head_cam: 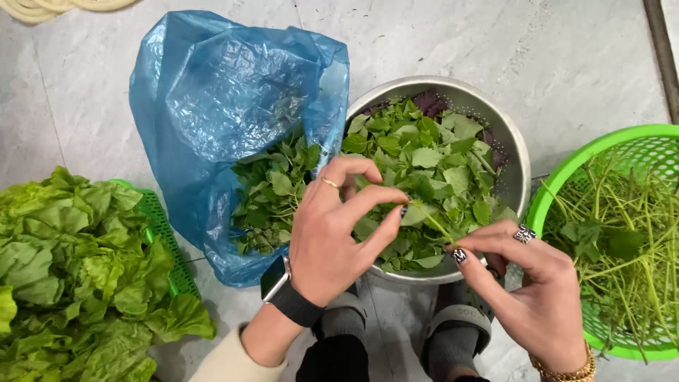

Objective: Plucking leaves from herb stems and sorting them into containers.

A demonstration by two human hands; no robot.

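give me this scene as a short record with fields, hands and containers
left hand: fingers pinch the leaf end of a green sprig
right hand: fingers pinch the sprig's stem end
metal colander: holds picked leaves
blue plastic bag: open, leafy sprigs inside
green round basket: bare stems
green tray: lettuce piled on it
floor: pale tiles
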